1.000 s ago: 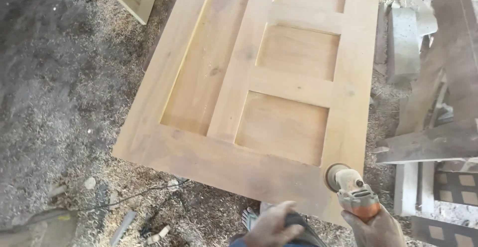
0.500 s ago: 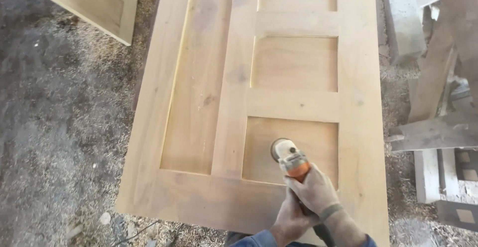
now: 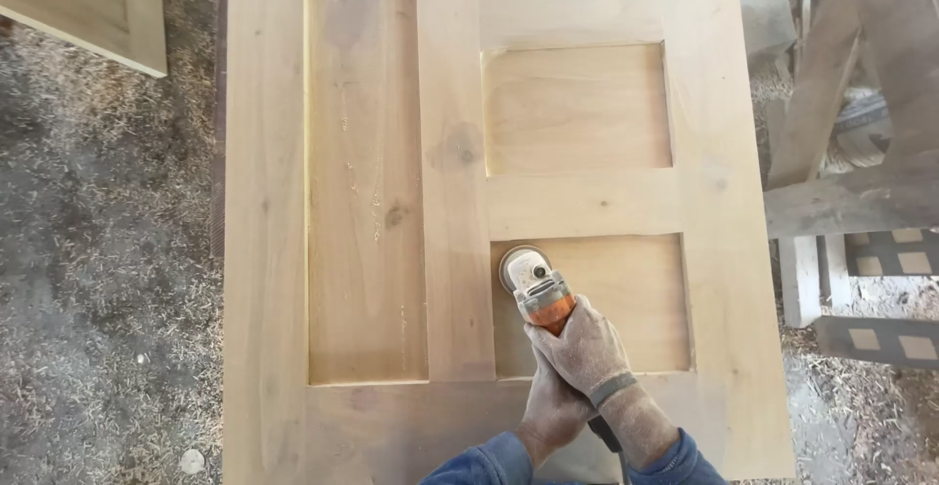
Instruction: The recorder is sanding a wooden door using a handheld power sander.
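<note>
Head view, looking straight down: both hands are locked onto the orange-and-grey handheld angle grinder (image 3: 537, 289). The right hand (image 3: 585, 350) wraps closed over its orange body, while the left hand (image 3: 551, 409) grips closed just behind and beneath it. The round sanding disc sits on the top-left corner of the lower right recessed panel of the pale wooden panelled door (image 3: 372, 201), lying flat above the sawdust-strewn ground (image 3: 98, 280).

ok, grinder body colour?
Orange body with a grey metal head, on the grinder; head view shows it.
</note>
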